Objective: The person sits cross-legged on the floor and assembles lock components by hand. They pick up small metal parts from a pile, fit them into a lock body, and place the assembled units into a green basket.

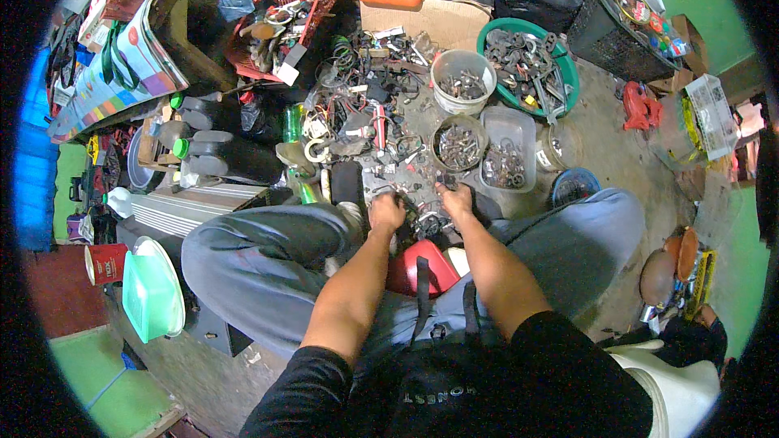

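Our L hand (388,211) and R hand (456,201) are down low, fingers curled; can't tell if either's gripping anything, as the fingertips are too small & blurry. A heap of small dark parts (428,221) lies betw. the two hands, just beside both. Round tin (466,122) w/ small bits sits just beyond R hand, clear tub (505,123) to its right; red container (441,269) nearer us.
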Demonstrator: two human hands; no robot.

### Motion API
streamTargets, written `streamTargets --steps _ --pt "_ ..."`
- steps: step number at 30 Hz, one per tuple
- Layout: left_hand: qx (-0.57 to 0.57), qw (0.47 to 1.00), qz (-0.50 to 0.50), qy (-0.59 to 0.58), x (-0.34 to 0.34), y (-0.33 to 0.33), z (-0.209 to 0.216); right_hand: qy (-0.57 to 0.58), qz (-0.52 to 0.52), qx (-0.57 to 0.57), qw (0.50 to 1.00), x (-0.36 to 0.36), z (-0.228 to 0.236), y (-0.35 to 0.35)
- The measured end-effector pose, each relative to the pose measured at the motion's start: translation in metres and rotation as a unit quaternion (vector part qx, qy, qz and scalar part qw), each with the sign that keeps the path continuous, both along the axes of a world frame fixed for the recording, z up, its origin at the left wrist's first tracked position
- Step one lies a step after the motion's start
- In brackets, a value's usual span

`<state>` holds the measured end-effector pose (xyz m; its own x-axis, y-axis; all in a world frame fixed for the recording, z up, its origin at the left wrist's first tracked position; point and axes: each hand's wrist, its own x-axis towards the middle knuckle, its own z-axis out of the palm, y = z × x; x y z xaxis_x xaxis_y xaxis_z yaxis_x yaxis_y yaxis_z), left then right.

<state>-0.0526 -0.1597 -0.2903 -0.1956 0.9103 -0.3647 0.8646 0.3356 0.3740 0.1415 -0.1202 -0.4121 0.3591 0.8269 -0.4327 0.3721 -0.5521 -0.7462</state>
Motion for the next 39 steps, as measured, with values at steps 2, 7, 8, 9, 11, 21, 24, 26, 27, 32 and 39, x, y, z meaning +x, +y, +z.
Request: streamTargets --steps 2,7,8,9,11,21,24,26,27,32,39 --pt "0.011 1.000 0.028 0.006 -0.003 -0.014 -0.011 -0.035 0.060 0.001 0.998 -0.008 0.030 -0.006" --pt "0.017 0.905 0.389 -0.173 -0.039 0.007 -0.034 -0.023 0.169 0.018 0.985 -0.019 0.062 -0.006" --pt "-0.041 0.881 0.423 -0.209 -0.052 0.013 -0.035 -0.042 0.185 0.036 0.981 -0.022 0.057 -0.006" --pt "-0.072 0.824 0.444 -0.344 -0.065 0.011 -0.045 -0.016 0.209 0.047 0.977 -0.033 0.074 -0.008" --pt "-0.191 0.746 0.392 -0.504 -0.060 0.028 -0.028 0.030 0.209 0.029 0.977 -0.032 0.075 -0.005" --pt "-0.276 0.681 0.421 -0.532 -0.037 0.013 -0.005 -0.019 0.319 -0.029 0.947 -0.043 0.070 -0.002" --pt "-0.208 0.760 0.369 -0.493 -0.071 -0.012 -0.078 0.015 0.377 -0.091 0.922 -0.063 0.099 -0.005" --pt "-0.204 0.754 0.404 -0.476 -0.080 -0.017 -0.105 -0.013 0.398 -0.048 0.916 -0.067 0.090 -0.007" --pt "-0.196 0.730 0.408 -0.512 -0.074 -0.017 -0.102 -0.031 0.391 -0.037 0.919 -0.065 0.083 -0.007" --pt "-0.288 0.660 0.399 -0.568 -0.064 -0.014 -0.082 -0.011 0.364 -0.062 0.929 -0.057 0.080 -0.004" --pt "-0.282 0.726 0.308 -0.547 -0.036 -0.009 -0.024 0.127 0.249 -0.183 0.943 -0.042 0.084 0.000"
